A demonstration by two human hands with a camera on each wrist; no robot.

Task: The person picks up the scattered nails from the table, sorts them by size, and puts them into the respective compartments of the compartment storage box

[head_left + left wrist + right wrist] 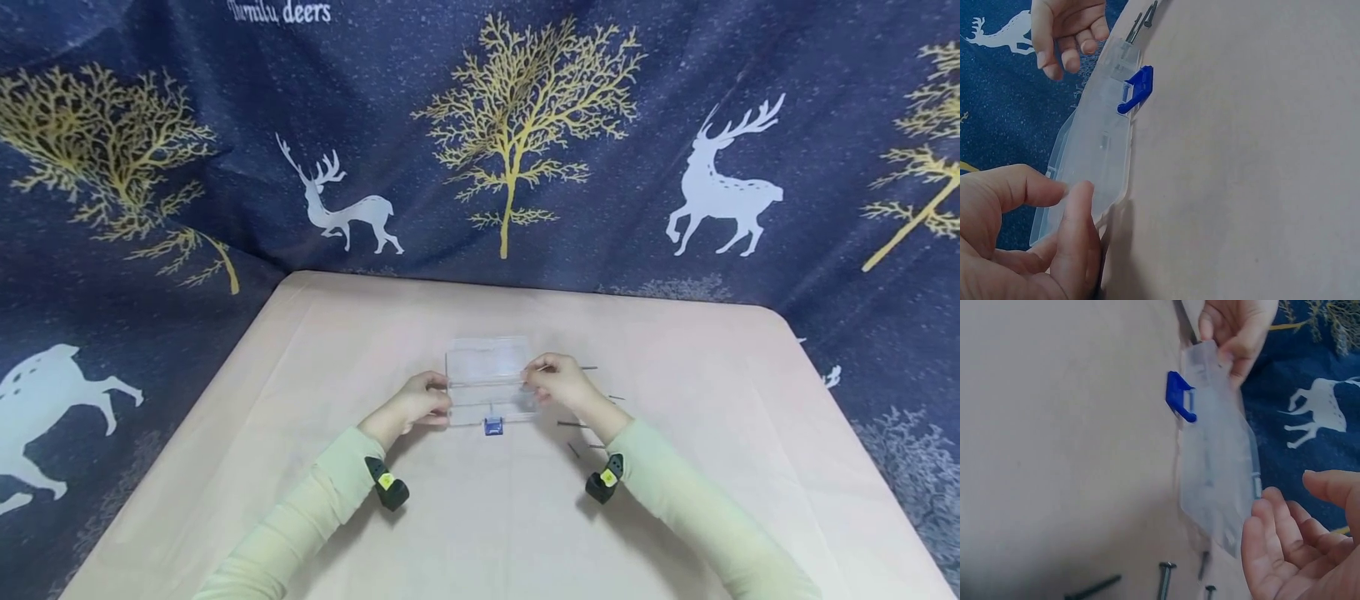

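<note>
A clear plastic box (483, 393) lies on the table with its lid (486, 363) folded back at the far side. Its blue latch (493, 427) sits on the near edge and sticks out toward me. At the box's left end my left hand (418, 402) holds the side, thumb and fingers bent around it. My right hand (558, 382) is by the right end near the lid's hinge side. In the right wrist view the fingers of that right hand (1300, 544) are loosely bent, fingertips close to or touching the lid's edge; contact is hard to tell.
Several dark screws (573, 425) lie scattered on the table to the right of the box, some under the right forearm. A pale cloth covers the table (360, 325). Behind it hangs a dark blue curtain (465, 275) with deer and trees.
</note>
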